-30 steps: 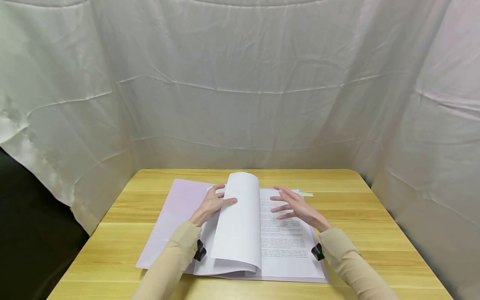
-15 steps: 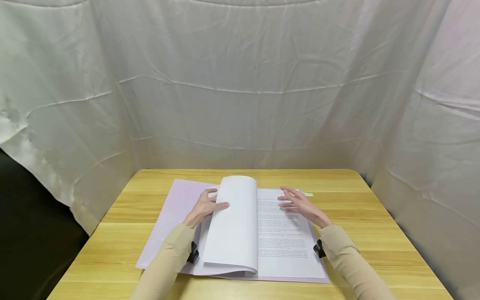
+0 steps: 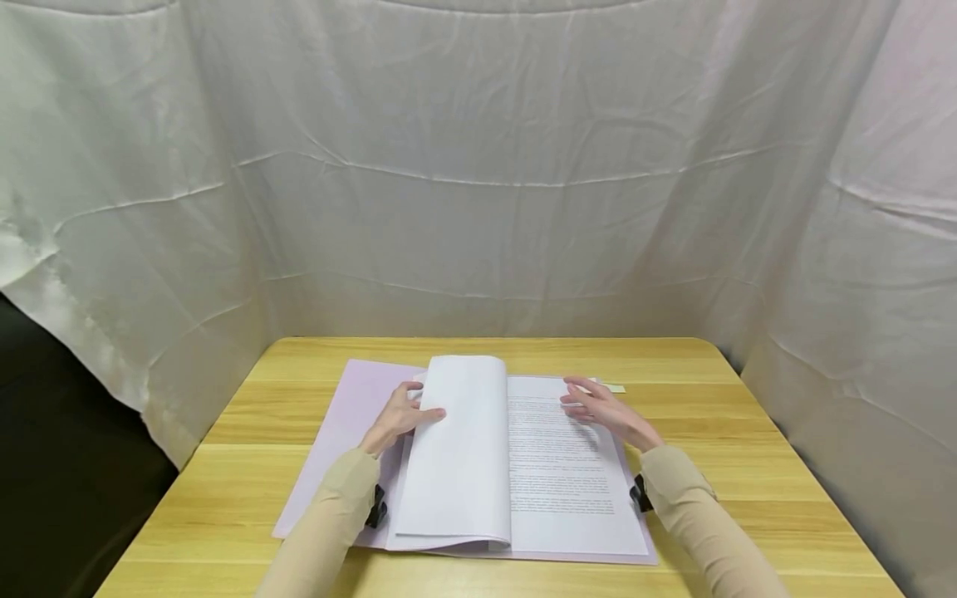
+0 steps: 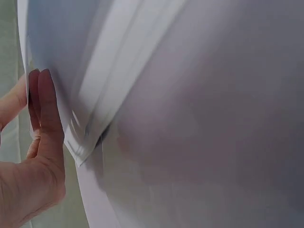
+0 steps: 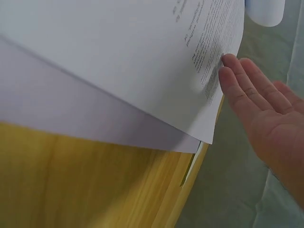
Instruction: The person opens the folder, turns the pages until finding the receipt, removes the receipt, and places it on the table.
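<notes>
A lilac folder [image 3: 329, 448] lies spread on the table, with white sheets inside it. My left hand [image 3: 396, 419] pinches the free edge of a curved sheaf of pages [image 3: 459, 448], thumb on top and fingers beneath. In the left wrist view the left hand [image 4: 35, 166] has this paper edge between thumb and fingers. On the right side lies a printed page [image 3: 553, 490] with small text. Over its upper right part is my right hand [image 3: 601, 413], fingers extended and holding nothing. The right wrist view shows the fingers [image 5: 237, 92] close to the page; whether they touch is unclear.
A pale green tab [image 3: 615, 388] sticks out past the folder's top right. The wooden table [image 3: 748, 498] extends around the folder. Grey-white curtains [image 3: 478, 166] hang behind and at both sides, with a black area [image 3: 67, 465] at lower left.
My left hand has moved left and slightly down, carrying the sheaf over so that it lies lower and further left. The right hand has shifted slightly right, its fingers drawn closer together.
</notes>
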Tool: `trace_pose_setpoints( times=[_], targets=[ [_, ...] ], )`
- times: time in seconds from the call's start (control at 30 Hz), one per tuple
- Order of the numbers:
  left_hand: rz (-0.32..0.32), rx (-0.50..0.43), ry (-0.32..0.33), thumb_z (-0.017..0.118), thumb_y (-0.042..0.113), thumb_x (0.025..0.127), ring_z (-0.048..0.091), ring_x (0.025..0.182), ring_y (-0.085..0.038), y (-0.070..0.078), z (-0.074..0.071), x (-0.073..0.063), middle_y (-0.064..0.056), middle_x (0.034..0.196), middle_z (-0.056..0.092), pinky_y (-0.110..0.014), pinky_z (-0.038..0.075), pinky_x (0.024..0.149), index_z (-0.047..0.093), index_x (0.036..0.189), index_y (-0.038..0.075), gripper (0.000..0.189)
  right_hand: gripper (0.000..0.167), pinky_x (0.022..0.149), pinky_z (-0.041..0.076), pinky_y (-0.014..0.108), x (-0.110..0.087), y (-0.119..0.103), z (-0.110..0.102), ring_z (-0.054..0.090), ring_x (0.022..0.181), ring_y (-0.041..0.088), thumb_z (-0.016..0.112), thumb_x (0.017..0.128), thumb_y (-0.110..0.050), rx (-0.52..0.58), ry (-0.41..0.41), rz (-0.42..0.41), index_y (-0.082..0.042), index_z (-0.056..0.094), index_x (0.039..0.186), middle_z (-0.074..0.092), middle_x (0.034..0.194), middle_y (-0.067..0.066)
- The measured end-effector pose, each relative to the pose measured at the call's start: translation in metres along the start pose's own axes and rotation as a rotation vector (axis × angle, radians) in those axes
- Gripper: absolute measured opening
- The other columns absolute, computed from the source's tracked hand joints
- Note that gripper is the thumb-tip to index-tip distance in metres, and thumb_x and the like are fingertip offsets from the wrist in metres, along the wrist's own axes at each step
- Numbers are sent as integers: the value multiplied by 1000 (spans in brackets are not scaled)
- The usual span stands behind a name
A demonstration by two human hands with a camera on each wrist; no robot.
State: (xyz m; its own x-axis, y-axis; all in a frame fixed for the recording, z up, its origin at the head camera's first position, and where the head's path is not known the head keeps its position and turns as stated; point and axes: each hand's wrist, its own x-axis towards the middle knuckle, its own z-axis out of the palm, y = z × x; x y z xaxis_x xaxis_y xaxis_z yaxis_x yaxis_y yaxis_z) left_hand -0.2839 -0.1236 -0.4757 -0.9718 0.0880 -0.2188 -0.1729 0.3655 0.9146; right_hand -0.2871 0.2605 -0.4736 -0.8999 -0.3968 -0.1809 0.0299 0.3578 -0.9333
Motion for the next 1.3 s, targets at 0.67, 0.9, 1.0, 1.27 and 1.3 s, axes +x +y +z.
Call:
trace_pose_setpoints(
  times=[0.67, 0.9, 1.0, 1.27, 1.3],
  targets=[
    [89, 332, 96, 80, 16, 83, 59, 115, -44, -9, -4, 1, -35, 125, 59, -55, 52, 98, 37, 144, -7, 78, 66, 116, 41, 55, 7, 2, -4, 51, 135, 46, 43, 109, -36, -93, -12, 45, 5, 23, 156, 46, 147, 36],
    [114, 384, 128, 82, 12, 81, 63, 102, -39, -13, -5, -1, -31, 114, 63, -53, 54, 90, 39, 142, -7, 78, 66, 116, 41, 57, 9, 3, -4, 50, 135, 47, 43, 109, -34, -93, -14, 49, 7, 23, 155, 47, 146, 37],
    [116, 413, 142, 83, 11, 79, 63, 95, -35, -14, -4, -1, -27, 108, 64, -51, 54, 85, 40, 142, -6, 78, 66, 116, 40, 57, 9, 4, -4, 50, 135, 47, 44, 109, -34, -95, -11, 50, 7, 23, 155, 47, 146, 36],
    [102, 468, 145, 84, 13, 79, 59, 83, -27, -15, -2, -2, -17, 92, 63, -41, 53, 72, 37, 146, -2, 83, 64, 115, 42, 56, 10, 6, -4, 53, 133, 46, 44, 109, -32, -100, 7, 46, 8, 24, 154, 50, 144, 36],
    [100, 480, 144, 84, 13, 79, 58, 81, -26, -16, -1, -2, -15, 89, 62, -40, 52, 70, 37, 146, -2, 84, 63, 115, 42, 56, 10, 6, -4, 53, 132, 46, 44, 109, -32, -100, 10, 47, 8, 24, 154, 50, 143, 36]
  ],
)
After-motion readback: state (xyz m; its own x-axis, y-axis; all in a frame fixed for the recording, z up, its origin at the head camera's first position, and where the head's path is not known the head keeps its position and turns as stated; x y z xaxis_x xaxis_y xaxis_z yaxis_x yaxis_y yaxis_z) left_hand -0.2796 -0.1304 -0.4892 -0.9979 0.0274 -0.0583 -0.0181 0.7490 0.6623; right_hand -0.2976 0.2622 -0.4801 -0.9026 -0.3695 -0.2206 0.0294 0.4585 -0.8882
